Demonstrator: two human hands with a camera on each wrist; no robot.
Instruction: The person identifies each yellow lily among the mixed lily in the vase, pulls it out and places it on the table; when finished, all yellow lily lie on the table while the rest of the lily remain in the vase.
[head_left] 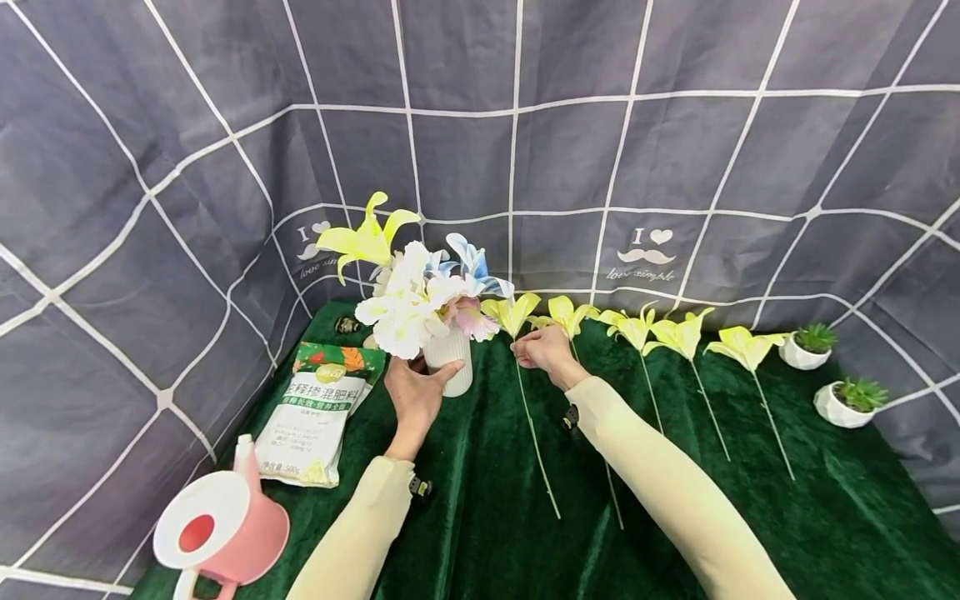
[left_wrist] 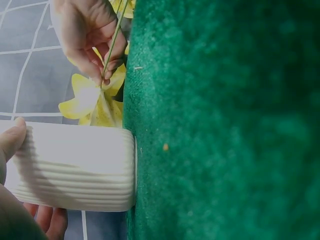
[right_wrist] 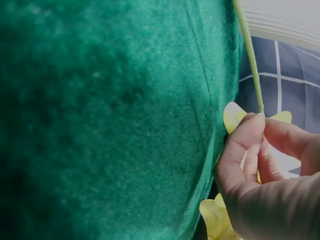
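Observation:
A white ribbed vase (head_left: 452, 367) holds white, blue and pink artificial flowers plus one tall yellow lily (head_left: 367, 236). My left hand (head_left: 415, 398) grips the vase low on its left side, thumb across the front; in the left wrist view the ribbed wall (left_wrist: 80, 170) lies between thumb and fingers. Just right of the vase, my right hand (head_left: 546, 352) pinches a yellow lily (head_left: 512, 313) by its green stem (head_left: 534, 425), right below the bloom. In the right wrist view, thumb and forefinger meet on that stem (right_wrist: 251, 60).
Several more yellow lilies (head_left: 677, 335) lie in a row on the green velvet cloth (head_left: 487, 533). Two small potted succulents (head_left: 847, 402) stand far right. On the left are a fertilizer bag (head_left: 311, 417) and a pink watering can (head_left: 247, 533). A grey checked curtain (head_left: 570, 158) hangs behind.

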